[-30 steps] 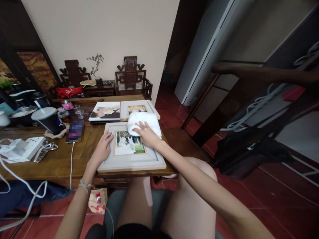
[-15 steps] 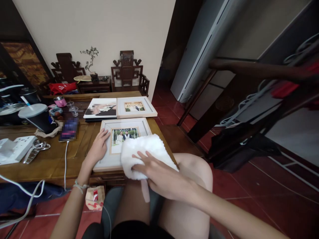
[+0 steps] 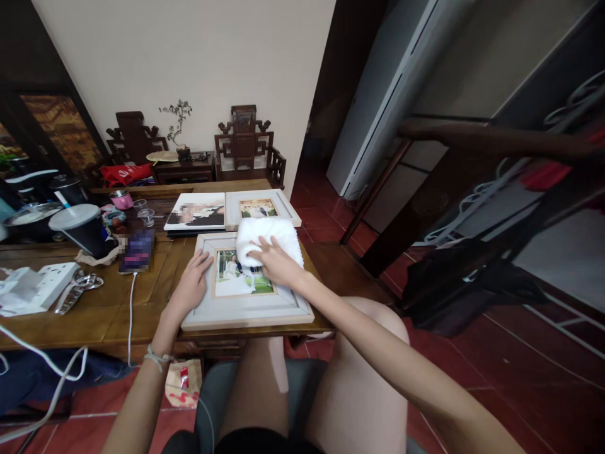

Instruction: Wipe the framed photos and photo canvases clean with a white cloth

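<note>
A thick, fluffy white cloth (image 3: 271, 234) lies bunched under the right hand (image 3: 280, 263), whose fingers spread slightly apart over it; whether they grip a fold cannot be told. The cloth hides the upper right of a rectangular picture frame (image 3: 246, 313), pale and bevelled, flat at the edge of the glossy wooden table (image 3: 161, 277). The left hand (image 3: 195, 279) rests on its left border, fingers close together. Behind lies another pale frame (image 3: 286, 210); leftward are a phone (image 3: 137, 251) and lidded cup (image 3: 85, 234).
</note>
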`<state>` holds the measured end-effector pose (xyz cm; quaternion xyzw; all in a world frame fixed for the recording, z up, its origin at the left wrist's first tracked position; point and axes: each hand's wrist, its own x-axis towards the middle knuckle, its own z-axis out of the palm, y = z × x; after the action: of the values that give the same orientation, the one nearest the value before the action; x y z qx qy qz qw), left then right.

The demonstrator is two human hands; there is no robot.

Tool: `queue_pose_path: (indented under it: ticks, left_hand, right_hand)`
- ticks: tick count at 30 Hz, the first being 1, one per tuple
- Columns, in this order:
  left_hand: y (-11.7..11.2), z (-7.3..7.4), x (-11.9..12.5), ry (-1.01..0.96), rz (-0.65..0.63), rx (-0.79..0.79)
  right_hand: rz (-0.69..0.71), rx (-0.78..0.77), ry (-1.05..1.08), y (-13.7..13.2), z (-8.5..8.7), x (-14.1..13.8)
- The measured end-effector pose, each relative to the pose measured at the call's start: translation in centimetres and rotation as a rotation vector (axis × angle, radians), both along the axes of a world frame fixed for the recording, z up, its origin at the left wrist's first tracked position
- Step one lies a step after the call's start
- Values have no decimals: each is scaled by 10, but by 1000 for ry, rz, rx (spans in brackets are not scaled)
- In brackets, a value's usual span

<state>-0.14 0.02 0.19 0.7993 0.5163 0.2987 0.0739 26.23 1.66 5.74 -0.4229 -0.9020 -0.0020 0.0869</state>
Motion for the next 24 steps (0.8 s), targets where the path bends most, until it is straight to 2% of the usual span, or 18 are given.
queue_pose_path:
  ticks: [3,8,10,12,15,19,22,24]
  left_hand:
    - [0,0,0,7,4,7]
    - [1,-2,-1,5,2,26]
    - [2,-3,-1,13,-2,25]
    - [2,-2,-1,20,-1,20]
    - [2,-2,-1,15,1,13]
    - [2,-3,-1,11,-1,18]
    - [2,-3,-2,25,1,25]
    - [2,-3,-2,25,3,26]
  right_hand:
    - [52,-80,-4,-38,9,1]
    - [144,-365,44,-114,43,9]
    - [200,-422,92,-132,50,10]
    - [249,-426,130,-137,47,6]
    - [228,-336,127,-119,28,-7]
    - [114,-149,96,-58,6,-28]
    - [46,4,80,-7,4,-43]
    - [64,64,43,16,6,-54]
